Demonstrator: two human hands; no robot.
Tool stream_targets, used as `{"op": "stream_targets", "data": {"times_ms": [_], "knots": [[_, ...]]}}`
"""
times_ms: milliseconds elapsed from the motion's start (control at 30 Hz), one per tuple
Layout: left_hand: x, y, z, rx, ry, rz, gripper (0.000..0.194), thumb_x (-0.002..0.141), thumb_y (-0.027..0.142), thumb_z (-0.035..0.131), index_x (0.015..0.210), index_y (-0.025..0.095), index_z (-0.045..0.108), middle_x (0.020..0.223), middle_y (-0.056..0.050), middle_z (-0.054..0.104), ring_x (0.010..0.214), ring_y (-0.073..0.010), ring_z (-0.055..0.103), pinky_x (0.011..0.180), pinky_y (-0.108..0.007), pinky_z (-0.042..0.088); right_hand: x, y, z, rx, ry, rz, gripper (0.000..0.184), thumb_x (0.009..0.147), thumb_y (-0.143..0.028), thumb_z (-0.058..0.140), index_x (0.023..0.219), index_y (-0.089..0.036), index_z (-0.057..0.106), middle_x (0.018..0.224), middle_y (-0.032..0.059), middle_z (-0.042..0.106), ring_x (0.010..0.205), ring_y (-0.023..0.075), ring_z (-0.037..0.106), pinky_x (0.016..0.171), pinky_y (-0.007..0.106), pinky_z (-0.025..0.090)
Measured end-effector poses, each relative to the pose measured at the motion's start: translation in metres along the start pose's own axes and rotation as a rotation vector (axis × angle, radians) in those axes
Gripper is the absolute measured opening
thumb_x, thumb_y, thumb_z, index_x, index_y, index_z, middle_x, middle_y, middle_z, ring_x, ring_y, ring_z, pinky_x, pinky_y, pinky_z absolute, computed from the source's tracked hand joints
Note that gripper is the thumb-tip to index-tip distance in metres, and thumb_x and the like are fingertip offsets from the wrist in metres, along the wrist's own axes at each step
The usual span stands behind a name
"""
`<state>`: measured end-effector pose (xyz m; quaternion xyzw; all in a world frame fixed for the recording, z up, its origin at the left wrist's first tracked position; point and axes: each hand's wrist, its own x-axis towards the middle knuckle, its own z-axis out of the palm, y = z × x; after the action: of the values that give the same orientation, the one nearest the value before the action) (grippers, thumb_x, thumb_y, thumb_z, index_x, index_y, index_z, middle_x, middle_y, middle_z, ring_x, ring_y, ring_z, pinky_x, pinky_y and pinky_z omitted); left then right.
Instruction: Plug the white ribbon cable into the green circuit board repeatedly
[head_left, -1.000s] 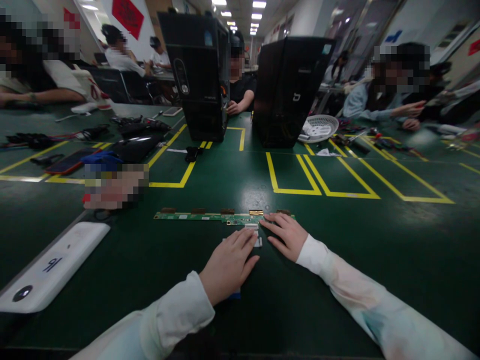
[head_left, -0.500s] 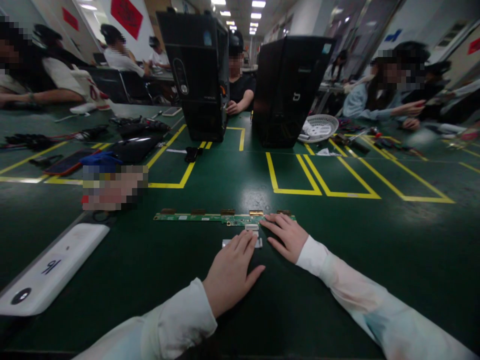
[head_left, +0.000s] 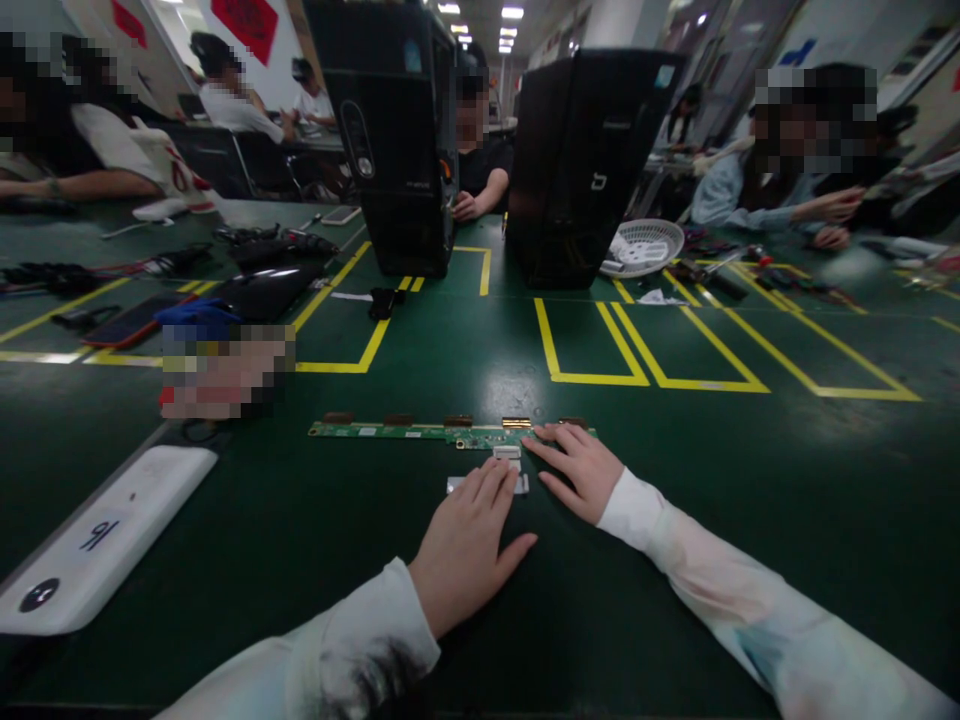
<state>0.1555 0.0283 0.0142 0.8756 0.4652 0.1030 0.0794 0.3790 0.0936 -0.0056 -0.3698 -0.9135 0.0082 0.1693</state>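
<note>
A long, narrow green circuit board point(head_left: 420, 434) lies across the table in front of me, with several brownish-gold flex tabs along its far edge. A white connector point(head_left: 507, 453) sits at its near edge, and a flat silver-white ribbon cable point(head_left: 523, 484) lies just below. My left hand point(head_left: 469, 535) rests palm down over this cable, fingers stretched forward and thumb apart, covering part of it. Fingers spread, my right hand point(head_left: 579, 470) lies on the right end of the board, its fingertips touching the board beside the connector.
Two black computer towers point(head_left: 390, 150) point(head_left: 585, 170) stand at the back. On the left lie a white device point(head_left: 112, 540) and a blue item point(head_left: 191, 318). A white basket point(head_left: 645, 245) sits right of the towers. Co-workers sit around the table point(head_left: 712, 600).
The view has tilted and shifted very slightly. Both hands keep nearly the same places on the board and the cable.
</note>
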Motion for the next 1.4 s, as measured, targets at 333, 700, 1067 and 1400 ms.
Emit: {"op": "stream_targets", "data": {"times_ms": [333,700,1067,1400], "knots": [[0.004,-0.004,-0.004,-0.033,-0.02,0.02,0.066,0.09,0.051,0.047,0.142,0.011,0.04,0.148,-0.017,0.045,0.138,-0.0297,0.04,0.111,-0.045,0.038,-0.002,0.007,0.001,0.042,-0.032,-0.024,0.048,0.095,-0.031,0.043,0.14,-0.017,0.049,0.132,0.0157,0.052,0.12,0.0293,0.044,0.1,0.052,0.043],[0.005,-0.015,-0.014,-0.053,-0.088,0.038,0.064,0.092,0.052,0.041,0.144,0.015,0.039,0.15,-0.013,0.042,0.136,-0.0296,0.041,0.11,-0.046,0.039,-0.002,0.009,0.0,0.052,-0.031,-0.054,0.05,0.093,-0.029,0.044,0.141,-0.014,0.048,0.134,0.0159,0.051,0.121,0.0291,0.041,0.104,0.051,0.04],[0.01,-0.01,-0.012,-0.088,-0.039,0.014,0.065,0.09,0.056,0.045,0.14,0.014,0.043,0.144,-0.014,0.047,0.134,-0.0288,0.042,0.11,-0.045,0.039,-0.002,0.008,-0.001,0.05,-0.032,-0.046,0.05,0.092,-0.027,0.045,0.14,-0.013,0.049,0.133,0.0157,0.051,0.121,0.0293,0.041,0.103,0.051,0.04],[0.01,-0.019,-0.017,-0.174,0.023,0.017,0.05,0.096,0.046,0.038,0.139,0.02,0.044,0.142,-0.009,0.051,0.129,-0.0228,0.049,0.106,-0.042,0.044,-0.002,0.006,0.002,0.032,-0.023,-0.031,0.05,0.092,-0.026,0.044,0.14,-0.013,0.049,0.131,0.0177,0.05,0.119,0.0295,0.041,0.102,0.051,0.041]]}}
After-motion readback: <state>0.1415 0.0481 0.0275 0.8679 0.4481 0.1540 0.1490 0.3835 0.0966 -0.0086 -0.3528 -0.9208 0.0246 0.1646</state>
